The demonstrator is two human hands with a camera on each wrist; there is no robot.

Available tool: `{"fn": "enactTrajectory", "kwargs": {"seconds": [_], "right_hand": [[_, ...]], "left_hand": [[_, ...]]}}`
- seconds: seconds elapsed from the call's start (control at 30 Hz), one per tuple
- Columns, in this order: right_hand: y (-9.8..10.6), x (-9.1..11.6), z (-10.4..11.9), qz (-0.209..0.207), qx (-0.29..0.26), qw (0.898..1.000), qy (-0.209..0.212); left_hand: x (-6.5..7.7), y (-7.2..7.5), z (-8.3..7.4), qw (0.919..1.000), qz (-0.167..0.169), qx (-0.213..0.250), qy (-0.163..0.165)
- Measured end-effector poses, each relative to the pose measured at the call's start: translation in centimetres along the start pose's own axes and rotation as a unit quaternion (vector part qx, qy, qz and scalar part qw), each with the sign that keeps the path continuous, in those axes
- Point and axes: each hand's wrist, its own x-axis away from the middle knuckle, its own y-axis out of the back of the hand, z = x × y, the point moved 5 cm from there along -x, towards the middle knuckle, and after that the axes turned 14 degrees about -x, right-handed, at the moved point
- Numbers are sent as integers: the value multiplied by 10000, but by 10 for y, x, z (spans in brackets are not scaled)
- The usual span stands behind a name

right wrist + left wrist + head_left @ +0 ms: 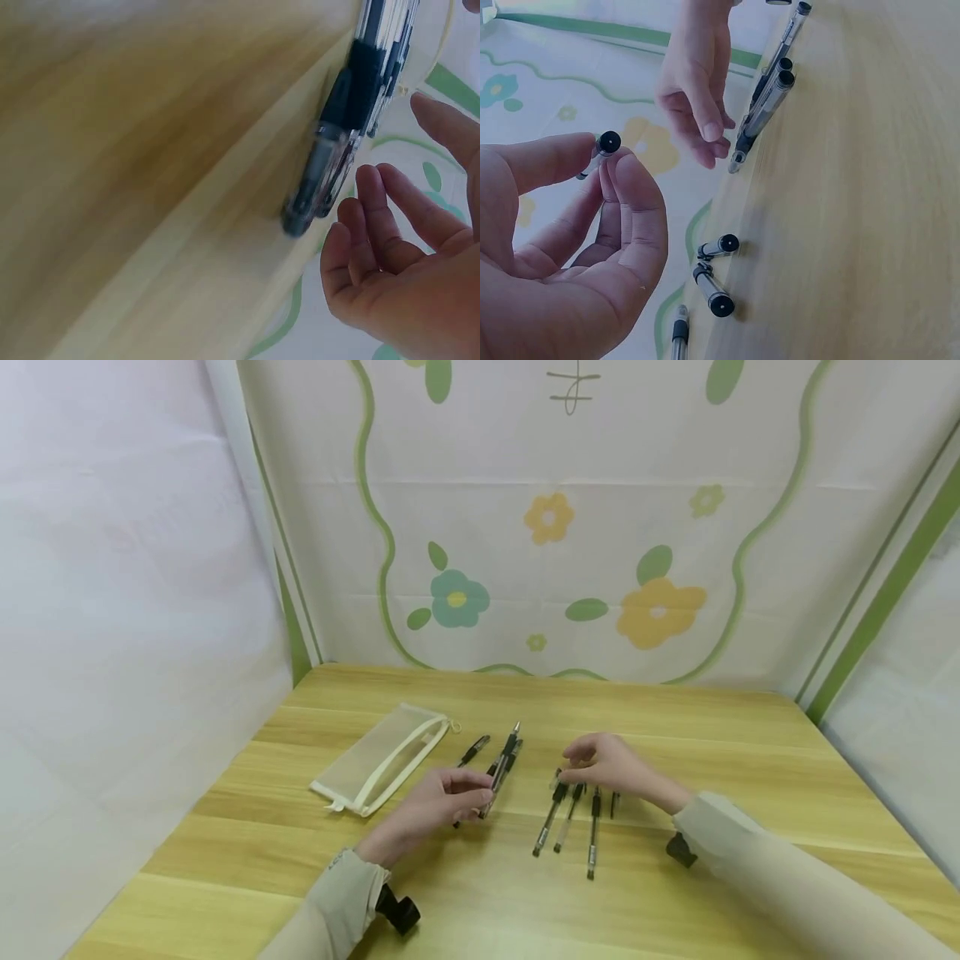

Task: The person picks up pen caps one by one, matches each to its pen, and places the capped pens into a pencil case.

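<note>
My left hand (438,800) pinches a clear pen with a black grip (510,745) between thumb and fingertips, its metal tip pointing away. In the left wrist view, the black end of this pen (610,142) faces the camera. More black pens (474,749) lie on the table just beyond and below that hand. My right hand (615,768) hovers over the far ends of several pens (595,835) lying roughly side by side. In the right wrist view its fingers (386,232) are loosely bent, thumb apart, holding nothing, beside the pens (364,82).
A cream zip pouch (375,747) lies at the left of the wooden table (480,893), its zip side gaping toward the pens. A floral cloth wall (510,560) stands behind the table, with white cloth (127,568) on the left side.
</note>
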Motion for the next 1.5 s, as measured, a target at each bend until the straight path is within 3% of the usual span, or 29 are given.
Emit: {"fn": "enactTrajectory", "kwargs": {"seconds": [0.17,0.4,0.8,1.13,1.23,1.3,1.43,1.5], "right_hand": [[-9,-8,0,92,-90,9998,-161],[-19,-14,3,332,-112,9994,4],[-22,-20,6,127,1,9997,-189],[-23,-19,9,19,52,9996,293],[-18,-17,13,-193,-245,9988,370],[-12,-16,16,-348,-843,9956,232],[0,-15,17,-733,-2173,9731,-219],[5,-14,17,-887,-2565,9617,-384]], "left_hand": [[0,1,1,9999,-14,138,24],[0,3,1,9989,-99,458,76],[0,3,-1,9984,-130,548,81],[1,1,0,9993,-110,360,65],[1,0,1,9993,-93,351,92],[1,-1,1,9993,-89,357,102],[1,-1,-1,9992,-93,391,84],[1,-2,-1,9992,-91,376,81]]}}
